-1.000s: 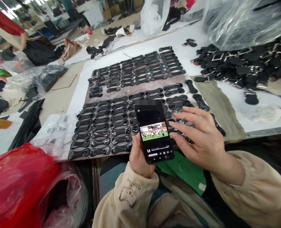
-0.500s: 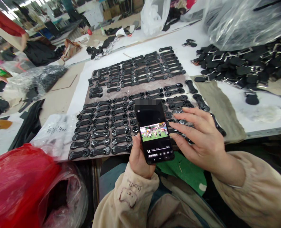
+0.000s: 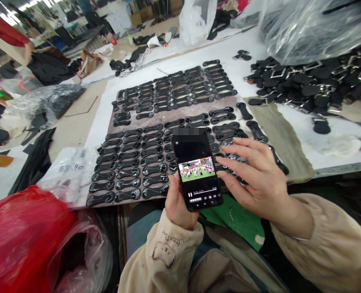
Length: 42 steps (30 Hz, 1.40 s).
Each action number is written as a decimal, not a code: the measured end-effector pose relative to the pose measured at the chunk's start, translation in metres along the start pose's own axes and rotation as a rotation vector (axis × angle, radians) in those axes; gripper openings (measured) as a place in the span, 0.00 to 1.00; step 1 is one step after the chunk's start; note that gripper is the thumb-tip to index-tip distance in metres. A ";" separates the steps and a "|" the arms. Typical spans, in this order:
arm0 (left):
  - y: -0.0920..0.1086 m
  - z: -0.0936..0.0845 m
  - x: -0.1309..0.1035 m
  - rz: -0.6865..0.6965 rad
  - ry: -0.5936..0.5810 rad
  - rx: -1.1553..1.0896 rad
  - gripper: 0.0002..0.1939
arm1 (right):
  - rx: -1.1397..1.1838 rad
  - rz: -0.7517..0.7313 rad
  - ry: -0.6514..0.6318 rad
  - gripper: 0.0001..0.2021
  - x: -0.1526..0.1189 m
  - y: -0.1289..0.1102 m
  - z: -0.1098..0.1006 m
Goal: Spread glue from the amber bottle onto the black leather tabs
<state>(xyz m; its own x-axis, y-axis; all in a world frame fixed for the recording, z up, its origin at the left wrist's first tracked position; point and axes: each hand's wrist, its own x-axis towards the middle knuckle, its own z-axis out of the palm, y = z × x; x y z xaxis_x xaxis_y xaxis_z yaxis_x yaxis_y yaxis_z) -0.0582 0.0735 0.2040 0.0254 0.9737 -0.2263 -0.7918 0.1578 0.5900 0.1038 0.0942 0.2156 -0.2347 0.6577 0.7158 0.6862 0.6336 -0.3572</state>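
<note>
My left hand (image 3: 180,205) is wrapped round the lower left side of a black smartphone (image 3: 197,171), whose screen plays a video of people on a green field. To the right of the phone, my right hand (image 3: 252,175) has its fingers spread, with the fingertips close to the phone's right edge; whether they touch it I cannot tell. Beyond the phone, many glossy black strap pieces (image 3: 128,162) with rounded ends lie in rows on a brownish board (image 3: 156,118). The phone and my right hand hide some of them.
A heap of black straps with metal buckles (image 3: 314,81) lies at the right, below clear plastic (image 3: 314,32). At the lower left is a red plastic bag (image 3: 25,240). A white plastic bag (image 3: 197,22) stands at the back. A person's red sleeve (image 3: 3,24) shows at upper left.
The whole view has shifted very slightly. The video on the phone has moved on a little; both hands keep the same pose.
</note>
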 end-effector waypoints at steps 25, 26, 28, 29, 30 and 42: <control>-0.001 -0.003 0.002 0.017 0.009 -0.003 0.27 | 0.002 -0.003 -0.008 0.14 -0.001 0.001 0.000; -0.001 -0.003 0.002 0.018 0.012 -0.005 0.27 | 0.002 -0.005 -0.011 0.14 -0.001 0.001 0.000; -0.001 -0.003 0.002 0.015 0.019 -0.010 0.27 | 0.005 -0.006 -0.013 0.14 0.000 0.001 -0.001; -0.001 -0.003 0.003 0.012 0.024 -0.012 0.27 | 0.007 -0.006 -0.013 0.14 0.000 0.001 -0.001; -0.001 -0.003 0.003 0.009 0.031 -0.014 0.26 | 0.010 -0.007 -0.012 0.14 0.000 0.001 -0.001; 0.000 -0.002 0.001 -0.002 -0.005 -0.029 0.26 | 0.126 -0.091 -0.093 0.12 -0.001 -0.003 -0.002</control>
<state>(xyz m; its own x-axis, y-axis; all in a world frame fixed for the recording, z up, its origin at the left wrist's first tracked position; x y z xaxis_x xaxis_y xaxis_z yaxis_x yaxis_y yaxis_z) -0.0591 0.0747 0.2023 0.0297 0.9742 -0.2236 -0.8092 0.1547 0.5668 0.1038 0.0909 0.2176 -0.3586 0.6266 0.6919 0.5690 0.7343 -0.3702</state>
